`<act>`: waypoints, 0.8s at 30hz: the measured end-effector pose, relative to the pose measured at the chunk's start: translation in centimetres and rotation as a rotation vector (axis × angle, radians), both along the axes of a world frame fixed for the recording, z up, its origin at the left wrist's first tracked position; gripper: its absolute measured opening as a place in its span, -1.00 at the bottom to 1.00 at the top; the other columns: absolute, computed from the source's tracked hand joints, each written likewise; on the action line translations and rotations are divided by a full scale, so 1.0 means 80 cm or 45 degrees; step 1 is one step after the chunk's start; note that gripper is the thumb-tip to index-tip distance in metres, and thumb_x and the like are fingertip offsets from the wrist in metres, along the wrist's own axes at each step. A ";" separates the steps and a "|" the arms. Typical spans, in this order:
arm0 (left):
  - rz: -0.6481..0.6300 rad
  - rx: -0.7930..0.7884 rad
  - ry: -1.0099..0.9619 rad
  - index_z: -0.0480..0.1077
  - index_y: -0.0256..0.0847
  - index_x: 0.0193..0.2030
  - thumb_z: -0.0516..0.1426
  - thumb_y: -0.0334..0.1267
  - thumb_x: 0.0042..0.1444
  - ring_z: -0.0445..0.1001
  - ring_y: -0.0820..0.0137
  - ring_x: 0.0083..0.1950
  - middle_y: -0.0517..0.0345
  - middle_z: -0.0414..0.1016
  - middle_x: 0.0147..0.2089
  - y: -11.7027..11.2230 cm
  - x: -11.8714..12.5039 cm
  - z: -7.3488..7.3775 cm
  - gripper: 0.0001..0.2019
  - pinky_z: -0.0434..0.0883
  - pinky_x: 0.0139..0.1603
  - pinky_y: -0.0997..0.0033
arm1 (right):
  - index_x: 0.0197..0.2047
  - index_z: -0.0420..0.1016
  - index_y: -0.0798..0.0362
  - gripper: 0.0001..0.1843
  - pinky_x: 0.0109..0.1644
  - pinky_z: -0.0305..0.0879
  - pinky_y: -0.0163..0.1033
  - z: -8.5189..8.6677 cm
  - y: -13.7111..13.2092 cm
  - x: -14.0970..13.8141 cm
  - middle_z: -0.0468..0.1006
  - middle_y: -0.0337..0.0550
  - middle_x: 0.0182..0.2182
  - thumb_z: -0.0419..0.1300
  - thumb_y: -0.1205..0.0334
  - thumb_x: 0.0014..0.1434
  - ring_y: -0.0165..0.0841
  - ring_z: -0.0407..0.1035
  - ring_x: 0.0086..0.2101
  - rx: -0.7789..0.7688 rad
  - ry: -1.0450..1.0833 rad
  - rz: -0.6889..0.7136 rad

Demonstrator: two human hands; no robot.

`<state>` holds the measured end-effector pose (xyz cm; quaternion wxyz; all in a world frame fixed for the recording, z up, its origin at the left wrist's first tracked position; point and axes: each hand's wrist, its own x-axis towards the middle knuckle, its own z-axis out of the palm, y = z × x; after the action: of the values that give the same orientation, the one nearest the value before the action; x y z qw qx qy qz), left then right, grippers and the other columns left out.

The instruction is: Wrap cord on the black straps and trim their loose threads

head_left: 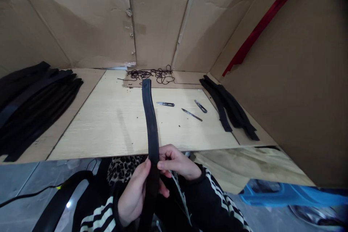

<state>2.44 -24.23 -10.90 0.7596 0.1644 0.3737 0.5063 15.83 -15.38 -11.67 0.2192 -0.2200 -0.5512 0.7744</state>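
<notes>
A long black strap (152, 123) with a small hole near its far end runs from the table down toward my lap. My left hand (136, 192) grips its left edge, thumb on top and fingers beneath. From the right, my right hand (178, 163) pinches the same strap, its thumb at the edge. The strap's far part lies over the pale board (108, 116). Beyond its tip is a tangle of dark cord (152, 74). To its right lie two small thread snips, one horizontal (165, 104) and one slanted (200, 106), and a thin pointed tool (191, 114).
A pile of black straps (40, 98) covers the table's left side; several more straps (231, 107) lie at the right. Cardboard walls (160, 18) stand behind and beside the table. A red strip (266, 21) hangs at right. A blue plastic bin (288, 193) sits below.
</notes>
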 end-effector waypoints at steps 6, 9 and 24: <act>0.151 0.018 0.106 0.43 -0.29 -0.29 0.22 0.02 0.09 0.38 0.55 -0.62 0.11 0.53 -0.36 -0.003 -0.003 -0.017 -0.65 0.26 -0.54 0.55 | -0.11 0.44 0.16 -0.57 -0.52 0.07 -0.43 0.006 -0.003 0.001 0.28 -0.45 -0.67 0.35 0.06 0.05 -0.57 0.19 -0.63 0.001 -0.053 -0.112; 0.256 0.079 0.196 0.41 -0.25 -0.29 0.29 -0.06 0.03 0.32 0.62 -0.61 0.24 0.46 -0.39 -0.001 -0.007 -0.028 -0.71 0.20 -0.55 0.59 | -0.05 0.39 0.11 -0.62 -0.52 -0.12 -0.41 0.011 -0.007 0.010 0.07 -0.52 -0.68 0.32 0.13 0.12 -0.59 -0.04 -0.62 0.074 -0.104 -0.286; 0.177 -0.004 0.210 0.44 -0.25 -0.27 0.25 0.02 0.04 0.25 0.65 -0.65 0.22 0.43 -0.37 -0.016 -0.009 -0.048 -0.66 0.09 -0.58 0.55 | 0.03 0.32 0.05 -0.69 -0.51 -0.17 -0.37 0.022 -0.046 0.043 -0.05 -0.49 -0.61 0.19 0.18 0.24 -0.55 -0.12 -0.59 0.243 -0.298 -0.297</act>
<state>1.74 -25.55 -14.76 0.6895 0.1781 0.4463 0.5419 19.23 -19.09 -9.94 0.2618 -0.3491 -0.6146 0.6572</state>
